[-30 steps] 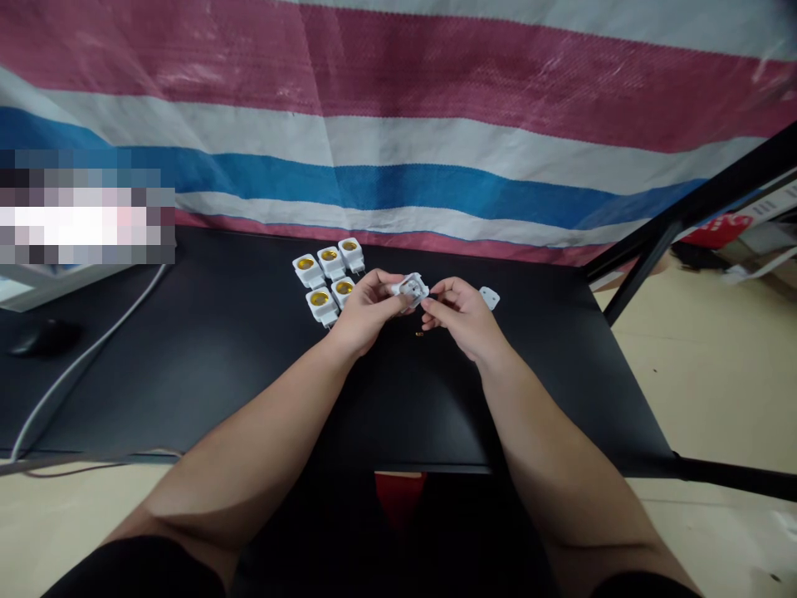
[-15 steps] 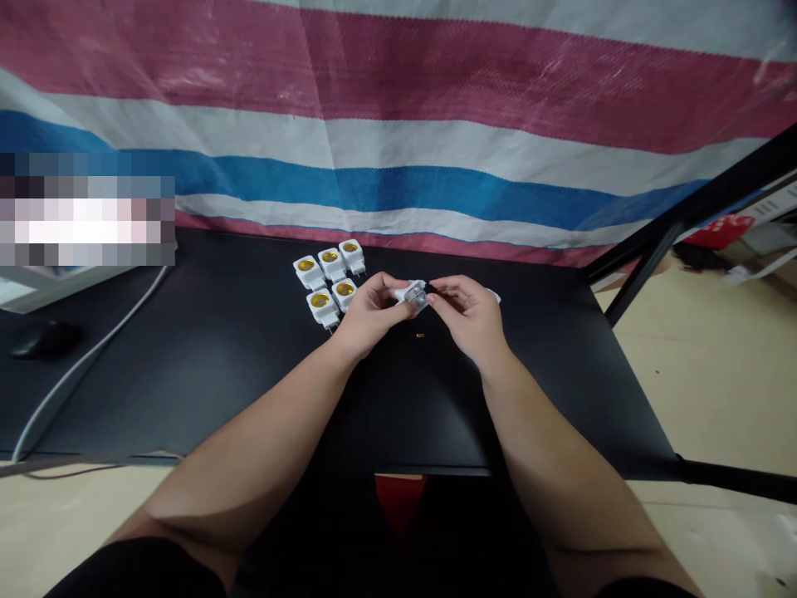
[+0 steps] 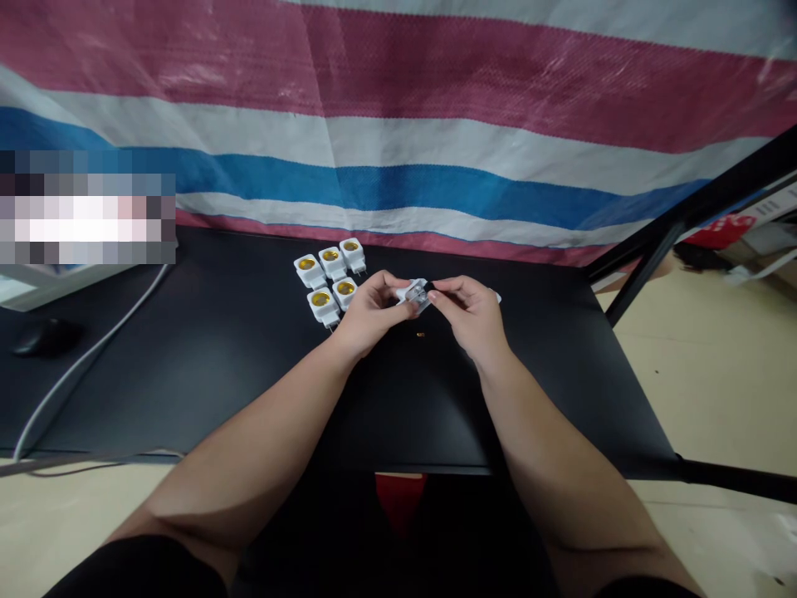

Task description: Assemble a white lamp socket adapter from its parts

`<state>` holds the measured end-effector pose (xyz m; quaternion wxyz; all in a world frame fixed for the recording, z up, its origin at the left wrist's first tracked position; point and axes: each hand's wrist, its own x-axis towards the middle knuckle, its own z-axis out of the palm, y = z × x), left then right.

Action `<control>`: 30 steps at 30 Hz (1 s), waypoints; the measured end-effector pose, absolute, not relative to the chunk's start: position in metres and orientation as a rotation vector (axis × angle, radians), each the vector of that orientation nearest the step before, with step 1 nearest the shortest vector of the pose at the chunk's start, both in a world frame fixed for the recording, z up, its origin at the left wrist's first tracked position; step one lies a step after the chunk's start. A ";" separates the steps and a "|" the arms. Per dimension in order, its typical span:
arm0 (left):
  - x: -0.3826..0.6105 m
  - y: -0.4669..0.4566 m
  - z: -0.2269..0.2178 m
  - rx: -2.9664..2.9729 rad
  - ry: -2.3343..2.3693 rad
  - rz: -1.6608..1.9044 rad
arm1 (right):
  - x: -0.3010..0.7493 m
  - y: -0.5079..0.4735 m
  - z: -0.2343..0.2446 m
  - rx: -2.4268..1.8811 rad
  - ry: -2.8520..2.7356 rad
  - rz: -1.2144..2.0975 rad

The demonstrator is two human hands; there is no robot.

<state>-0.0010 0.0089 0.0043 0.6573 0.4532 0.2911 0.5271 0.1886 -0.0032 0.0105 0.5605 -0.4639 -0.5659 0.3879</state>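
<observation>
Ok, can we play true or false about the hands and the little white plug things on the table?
1. Both the left hand and the right hand hold one small white part between them. True.
2. Eight white sockets sit in a group on the table. False: there are five.
3. The group of sockets sits on the right hand's side. False: it sits beside the left hand.
4. The table is black. True.
5. The cloth behind the table is plain green. False: it has pink, white and blue stripes.
</observation>
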 end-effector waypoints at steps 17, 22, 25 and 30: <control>-0.001 0.004 0.002 1.264 0.683 1.080 | 0.193 -0.001 0.012 -1.046 -1.425 1.129; -0.007 0.008 0.002 1.436 0.908 1.110 | 0.237 0.006 0.020 -1.218 -1.803 0.523; -0.011 0.010 0.004 1.489 0.978 1.117 | 0.273 0.014 0.015 -1.472 -2.004 0.392; -0.012 0.010 0.004 1.506 0.982 1.089 | 0.301 0.018 -0.002 -1.671 -2.165 0.500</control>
